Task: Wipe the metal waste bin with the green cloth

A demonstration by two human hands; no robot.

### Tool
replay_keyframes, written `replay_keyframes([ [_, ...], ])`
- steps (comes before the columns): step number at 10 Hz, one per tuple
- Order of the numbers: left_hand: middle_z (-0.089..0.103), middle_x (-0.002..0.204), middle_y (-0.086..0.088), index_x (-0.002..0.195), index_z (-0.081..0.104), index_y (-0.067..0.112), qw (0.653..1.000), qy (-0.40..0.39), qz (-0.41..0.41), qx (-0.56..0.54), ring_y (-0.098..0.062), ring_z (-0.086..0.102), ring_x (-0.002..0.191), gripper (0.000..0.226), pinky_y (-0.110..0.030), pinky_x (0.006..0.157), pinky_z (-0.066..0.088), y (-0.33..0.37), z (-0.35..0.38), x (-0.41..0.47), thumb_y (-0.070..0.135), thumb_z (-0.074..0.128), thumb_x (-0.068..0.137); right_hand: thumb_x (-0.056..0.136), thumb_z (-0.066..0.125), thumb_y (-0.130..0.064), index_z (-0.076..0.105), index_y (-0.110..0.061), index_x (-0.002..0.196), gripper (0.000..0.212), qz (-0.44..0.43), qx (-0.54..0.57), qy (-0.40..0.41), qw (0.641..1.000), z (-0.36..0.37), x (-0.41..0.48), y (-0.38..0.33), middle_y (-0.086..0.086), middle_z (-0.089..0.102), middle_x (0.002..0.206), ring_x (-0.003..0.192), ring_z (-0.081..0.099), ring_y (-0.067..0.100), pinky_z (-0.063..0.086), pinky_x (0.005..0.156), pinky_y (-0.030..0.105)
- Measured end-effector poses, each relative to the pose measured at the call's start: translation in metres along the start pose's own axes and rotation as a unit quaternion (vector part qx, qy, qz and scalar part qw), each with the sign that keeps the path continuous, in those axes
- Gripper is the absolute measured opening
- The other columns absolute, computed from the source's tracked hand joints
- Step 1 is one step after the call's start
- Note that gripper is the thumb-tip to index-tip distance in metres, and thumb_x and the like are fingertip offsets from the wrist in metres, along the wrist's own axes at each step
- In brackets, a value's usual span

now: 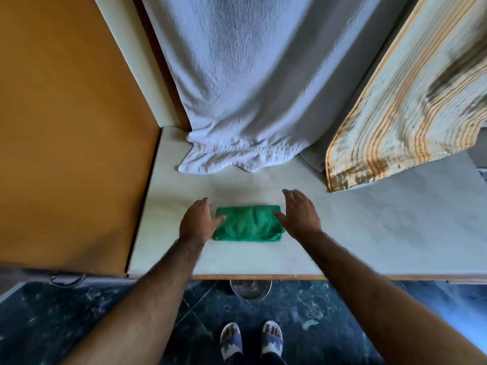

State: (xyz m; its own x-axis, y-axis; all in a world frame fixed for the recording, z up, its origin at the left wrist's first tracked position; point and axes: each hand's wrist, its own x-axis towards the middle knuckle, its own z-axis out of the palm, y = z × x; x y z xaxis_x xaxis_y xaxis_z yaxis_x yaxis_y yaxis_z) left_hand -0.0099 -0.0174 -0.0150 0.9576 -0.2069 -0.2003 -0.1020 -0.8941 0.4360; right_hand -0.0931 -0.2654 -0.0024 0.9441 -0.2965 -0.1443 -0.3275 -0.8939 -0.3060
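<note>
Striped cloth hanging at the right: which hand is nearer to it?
Right. The right hand sits at the green cloth's right end, below-left of the striped cloth; the left hand is farther, at the green cloth's left end.

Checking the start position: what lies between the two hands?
In the head view, the folded green cloth lies between left hand and right hand.

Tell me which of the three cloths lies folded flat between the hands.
The green cloth, folded on the counter between the left hand and right hand. The white towel and striped towel hang down behind it.
</note>
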Motion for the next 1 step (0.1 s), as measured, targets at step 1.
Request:
replay_keyframes([
  [1,0.059,0.139,-0.012,0.136,0.055,0.007,0.993,0.029,0.108,0.045,-0.03,0.053,0.13,0.072,-0.04,0.106,0.044,0.0197,-0.0349,0.0059,0.056,0.068,0.085,0.094,0.051,-0.053,0.021,-0.01,0.155,0.08,-0.112,-0.097,0.068,0.987,-0.0447,0.0102,-0.0103,0.01,0.022,0.164,0.154,0.008,0.024,0.011,0.124,0.045],
])
